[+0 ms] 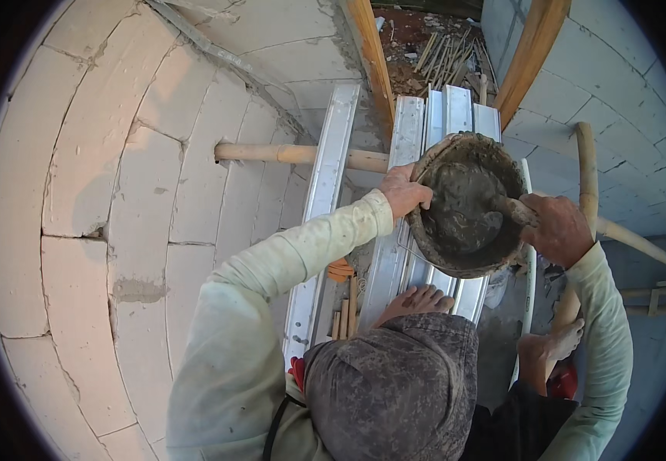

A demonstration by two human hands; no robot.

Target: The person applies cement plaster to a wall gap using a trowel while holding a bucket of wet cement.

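Note:
A round, mortar-crusted bucket (463,184) holds wet grey mortar and is tilted toward me above metal planks. My left hand (403,190) is closed on its left rim. My right hand (556,227) is closed round a mud-coated handle, seemingly a trowel's (519,209), at the bucket's right side; the tool's head is hard to make out in the mortar. My bare foot (417,303) rests on the planks below the bucket, and another bare foot (552,346) is at the right. A dark mottled cap (390,384) fills the lower middle.
Pale block walls (79,230) stand at both sides. Long aluminium planks (325,154) lie over bamboo poles (271,152). Upright timbers (525,58) frame a debris-strewn ground (440,54) beyond. An orange coiled item (339,269) lies below, and a pale pipe (526,173) runs beside the planks.

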